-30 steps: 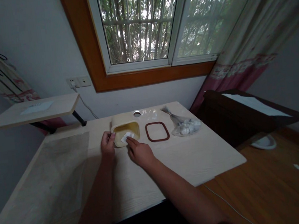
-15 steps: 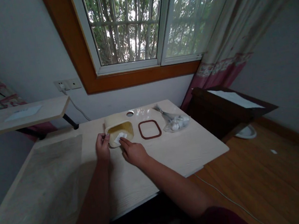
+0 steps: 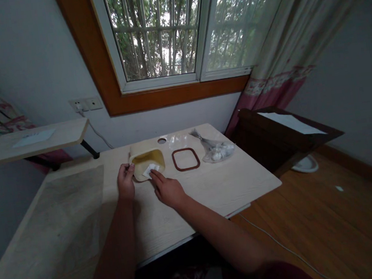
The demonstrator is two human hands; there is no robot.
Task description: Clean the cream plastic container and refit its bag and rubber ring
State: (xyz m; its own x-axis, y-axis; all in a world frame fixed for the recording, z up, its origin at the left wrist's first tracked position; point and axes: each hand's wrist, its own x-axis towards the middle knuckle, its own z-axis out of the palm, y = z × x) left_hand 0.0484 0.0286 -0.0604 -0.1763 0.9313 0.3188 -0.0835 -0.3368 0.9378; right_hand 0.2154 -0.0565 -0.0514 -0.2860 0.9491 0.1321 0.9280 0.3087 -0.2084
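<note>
A cream-yellow container lies tipped on the light wooden table with its opening toward me. My left hand grips its left rim. My right hand pinches a small white piece at the container's mouth. A brown rounded-rectangle ring lies flat just to the right of the container. Past it rests a clear plastic bag with small white items inside.
A round cable hole is in the table behind the container. A side shelf with a paper on it juts out at left. A dark wooden cabinet stands right of the table. A window and curtain are behind.
The view has shifted slightly. Both hands stay at the container, the right hand still at the white piece in its mouth.
</note>
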